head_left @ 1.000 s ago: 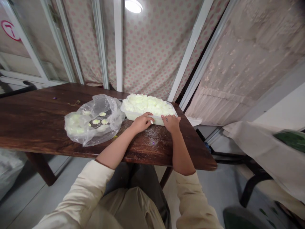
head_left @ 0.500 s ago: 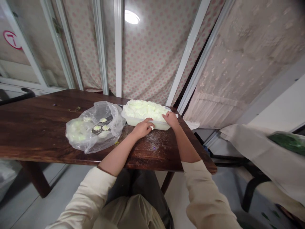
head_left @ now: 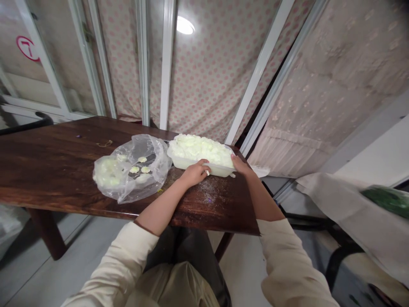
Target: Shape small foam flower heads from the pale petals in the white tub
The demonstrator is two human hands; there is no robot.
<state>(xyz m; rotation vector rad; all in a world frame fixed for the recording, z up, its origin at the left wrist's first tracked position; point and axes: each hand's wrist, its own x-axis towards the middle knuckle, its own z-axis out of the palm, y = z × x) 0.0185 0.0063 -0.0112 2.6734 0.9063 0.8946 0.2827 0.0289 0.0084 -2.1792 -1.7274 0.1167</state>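
Note:
A pale plastic tub stands on the dark table, heaped with fluffy whitish-yellow pieces that look like petals or flower heads. At its front wall is my left hand, fingers curled, with a small white piece at the fingertips. My right hand holds the tub's right end, thumb at the rim; its other fingers are mostly hidden. To the left lies a clear plastic bag, with several pale yellow flower-like pieces in or under its film.
The dark wooden table has white crumbs scattered before the tub. A white scrap lies by the tub's right front corner. Behind stand framed glass panels with a dotted curtain. On the right, pale cloth covers something beside a black chair frame.
My right hand has shifted from the tub's front right corner to its right end. My left hand stays at the front wall. The view has swung slightly left.

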